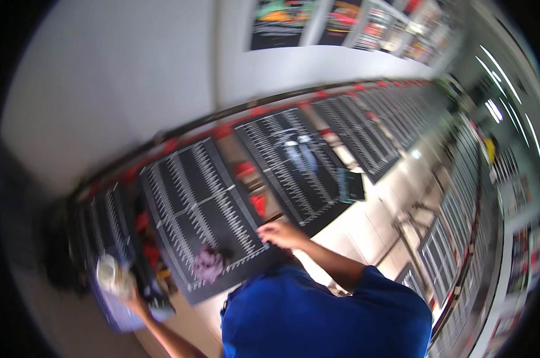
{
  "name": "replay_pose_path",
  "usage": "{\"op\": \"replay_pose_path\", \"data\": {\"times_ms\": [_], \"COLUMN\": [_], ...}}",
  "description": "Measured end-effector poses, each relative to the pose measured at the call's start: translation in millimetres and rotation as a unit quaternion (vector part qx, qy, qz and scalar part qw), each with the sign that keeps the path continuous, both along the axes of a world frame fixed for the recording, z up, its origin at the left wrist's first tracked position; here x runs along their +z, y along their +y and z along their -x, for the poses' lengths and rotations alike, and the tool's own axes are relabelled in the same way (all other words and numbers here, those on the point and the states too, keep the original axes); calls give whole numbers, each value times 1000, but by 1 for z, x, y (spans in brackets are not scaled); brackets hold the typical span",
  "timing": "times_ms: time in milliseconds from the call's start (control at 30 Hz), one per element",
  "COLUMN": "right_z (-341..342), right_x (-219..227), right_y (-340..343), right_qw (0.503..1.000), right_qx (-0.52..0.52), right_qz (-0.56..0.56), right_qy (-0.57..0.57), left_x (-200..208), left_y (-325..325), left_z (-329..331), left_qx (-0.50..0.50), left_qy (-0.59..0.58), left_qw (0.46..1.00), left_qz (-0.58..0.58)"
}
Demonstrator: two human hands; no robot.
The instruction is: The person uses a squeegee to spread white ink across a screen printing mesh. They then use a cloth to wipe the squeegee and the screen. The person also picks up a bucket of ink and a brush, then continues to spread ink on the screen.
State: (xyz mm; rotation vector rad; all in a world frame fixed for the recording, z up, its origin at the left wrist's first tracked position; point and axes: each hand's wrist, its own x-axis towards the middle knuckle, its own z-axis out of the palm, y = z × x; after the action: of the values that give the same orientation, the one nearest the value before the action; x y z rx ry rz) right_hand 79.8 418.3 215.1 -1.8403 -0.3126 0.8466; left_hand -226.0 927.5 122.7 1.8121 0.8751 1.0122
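"What lay nearest the camera?"

"The person's own blue short-sleeved fabric shirt (326, 310). From the left, the left hand (127, 289) came first, its fingers closed around a pale, round, cup-like container (107, 271)."

"Why hold it there?"

"Perhaps to keep it clear of the flat black board with rows of white marks (221, 222). On that board's near end lay a crumpled purple cloth (208, 264), probably put there for easy reach."

"And the right hand (280, 234)?"

"At the board's right edge, fingers bent. Blur hid whether they pinched or touched anything, so I couldn't tell."

"Further right?"

"A shiny, clear plastic-looking sheet or bag (303, 154) on the next board, then a thin, black rectangular packet (352, 185) by its right edge, perhaps set aside."

"Any brands or writing?"

"The packet bore greenish markings, and colourful rectangular paper posters (374, 28) hung on the wall, but I could read neither."
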Motion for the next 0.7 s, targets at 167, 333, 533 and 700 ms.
{"op": "replay_pose_path", "data": {"times_ms": [167, 333, 533, 700], "right_z": [13, 39, 47, 48], "right_x": [27, 4, 6, 1], "right_y": [-14, -16, -24, -25], "right_qw": [995, 986, 984, 981], "right_qx": [25, -5, 27, 28], "right_qz": [47, 49, 75, 68], "right_qy": [-82, -162, -161, -180], "left_x": [82, 85, 77, 50], "left_y": [-91, -138, -157, -153], "left_z": [-41, -25, 13, 41], "left_qx": [-21, -51, -68, -93], "left_qy": [51, 110, 179, 231], "left_qw": [994, 991, 981, 968], "left_qz": [-91, -50, -5, 27]}}
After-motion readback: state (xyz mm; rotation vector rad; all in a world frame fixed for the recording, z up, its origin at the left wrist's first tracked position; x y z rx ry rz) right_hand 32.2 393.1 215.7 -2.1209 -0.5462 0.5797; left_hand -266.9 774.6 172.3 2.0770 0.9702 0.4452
